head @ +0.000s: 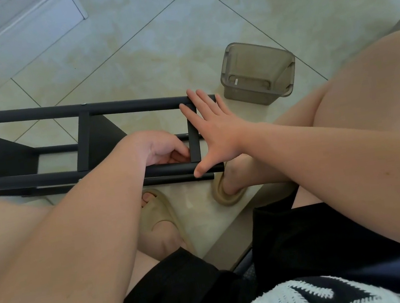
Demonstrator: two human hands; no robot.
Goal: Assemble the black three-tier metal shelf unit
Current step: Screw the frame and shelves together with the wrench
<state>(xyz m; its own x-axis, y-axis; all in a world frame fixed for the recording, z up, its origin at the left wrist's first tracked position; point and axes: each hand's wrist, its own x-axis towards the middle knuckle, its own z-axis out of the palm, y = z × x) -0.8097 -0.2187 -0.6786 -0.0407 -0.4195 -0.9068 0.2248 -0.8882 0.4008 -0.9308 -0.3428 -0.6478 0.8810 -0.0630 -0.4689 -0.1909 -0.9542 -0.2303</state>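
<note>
1. The black shelf unit [86, 139] lay on its side over the tiled floor [152, 42] in front of your knees. Its long axis ran from your left to your right, and its end pointed to your right.
2. Your right hand [212, 126] lay flat over that end with its fingers [194, 100] straight and spread. The fingertips reached the far post [123, 108], the thumb came down on the near post [170, 168], and the palm covered the end crossbar [194, 139].
3. Your left hand [160, 149] sat inside the frame, just left of that crossbar. Its fingers curled in toward the corner where the crossbar met the near post. Whether they pinched a small part or only touched the metal could not be told.
4. That corner lay right at your left fingertips, so the left hand was the nearer one for any fine work there. The right hand looked to be bracing the frame.
5. A thinner black tube [179, 179] ran parallel to the near post, just beside it on your side.
6. A smoky plastic container [257, 74] stood on the floor beyond the frame's end, apart from it.
</note>
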